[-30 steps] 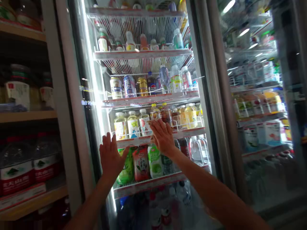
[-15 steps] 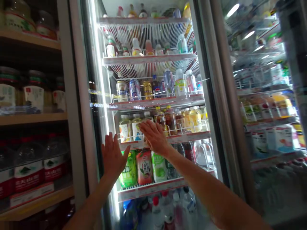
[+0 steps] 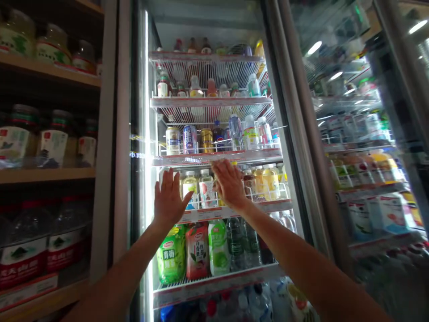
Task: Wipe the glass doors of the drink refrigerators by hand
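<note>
My left hand (image 3: 170, 199) is raised palm-forward with its fingers stretched out and the thumb apart. It is before the left end of a shelf of bottled drinks and hides part of the leftmost bottle. My right hand (image 3: 229, 184) is also held up, flat and tilted, with nothing visible in it. It covers some dark bottles on that shelf. Between the hands stand a pale bottle (image 3: 190, 187) and a bottle with a pink fruit label (image 3: 206, 190). Faint reflections suggest glass before the shelves; whether my hands touch it, I cannot tell.
Below are a green bottle (image 3: 171, 259), a red bottle (image 3: 197, 250) and a pale green bottle (image 3: 218, 248). Cans (image 3: 190, 139) line the shelf above. A metal frame (image 3: 301, 134) borders the lit cooler on the right. Wooden shelves (image 3: 47, 175) with jars stand left.
Both hands have moved up and right across the bottles, staying flat. My right hand now covers bottles farther right, uncovering the pink-fruit one. The view has shifted, so the shelves appear lower.
</note>
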The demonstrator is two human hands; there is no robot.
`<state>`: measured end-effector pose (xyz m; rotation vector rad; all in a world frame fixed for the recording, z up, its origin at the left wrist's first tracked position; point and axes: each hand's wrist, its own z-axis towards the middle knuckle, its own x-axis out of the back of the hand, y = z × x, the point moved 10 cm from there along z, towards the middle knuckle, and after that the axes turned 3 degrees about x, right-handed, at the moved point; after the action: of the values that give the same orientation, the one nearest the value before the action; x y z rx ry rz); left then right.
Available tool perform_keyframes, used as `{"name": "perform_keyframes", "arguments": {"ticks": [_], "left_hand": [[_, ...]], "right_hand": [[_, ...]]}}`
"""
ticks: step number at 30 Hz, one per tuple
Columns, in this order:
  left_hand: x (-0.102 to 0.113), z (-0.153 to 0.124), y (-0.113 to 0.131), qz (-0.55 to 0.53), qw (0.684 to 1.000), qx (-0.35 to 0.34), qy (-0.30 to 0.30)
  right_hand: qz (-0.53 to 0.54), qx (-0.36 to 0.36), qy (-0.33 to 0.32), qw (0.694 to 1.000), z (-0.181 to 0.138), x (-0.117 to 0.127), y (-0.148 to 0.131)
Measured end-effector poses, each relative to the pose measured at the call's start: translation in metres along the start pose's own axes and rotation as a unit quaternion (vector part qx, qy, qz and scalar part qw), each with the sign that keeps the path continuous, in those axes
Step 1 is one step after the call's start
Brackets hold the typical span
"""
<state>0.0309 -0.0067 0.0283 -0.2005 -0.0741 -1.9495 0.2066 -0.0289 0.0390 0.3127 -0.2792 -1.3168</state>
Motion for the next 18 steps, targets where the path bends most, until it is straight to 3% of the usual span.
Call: {"name": "perform_keyframes", "arguments": {"ticks": [1,3,5,7,9,10,12,16,18], "left_hand": [[-0.001,0.000,0.002,0.002,1.000,-0.004,0.001],[-0.001,0.000,0.003,0.005,1.000,-0.009,0.001],[0.001,0.001,0.000,0.007,1.000,-0.013,-0.003],[0.005,0.004,-0.006,0.009,1.000,0.003,0.003],[0.009,0.008,-0.017,0.009,0.999,0.039,0.015],[0.010,0.010,-0.021,0.008,0.998,0.056,0.019],[0.009,0.012,-0.025,0.008,0.997,0.072,0.023],[0.009,0.014,-0.025,0.008,0.997,0.073,0.028],[0.011,0.015,-0.027,0.010,0.997,0.073,0.027]], "right_hand": [[0.000,0.040,-0.022,0.999,-0.004,-0.004,-0.010],[-0.010,0.026,-0.022,0.999,-0.013,0.003,0.014],[-0.030,-0.101,0.035,0.994,-0.023,0.025,0.082],[-0.047,-0.249,0.120,0.960,-0.034,0.049,0.153],[-0.056,-0.335,0.180,0.923,-0.034,0.059,0.188],[-0.055,-0.342,0.188,0.919,-0.026,0.058,0.188],[-0.042,-0.287,0.156,0.944,0.004,0.043,0.158],[-0.015,-0.056,0.020,0.998,0.043,0.003,0.047],[-0.006,0.047,-0.032,0.998,0.039,-0.003,0.020]]}}
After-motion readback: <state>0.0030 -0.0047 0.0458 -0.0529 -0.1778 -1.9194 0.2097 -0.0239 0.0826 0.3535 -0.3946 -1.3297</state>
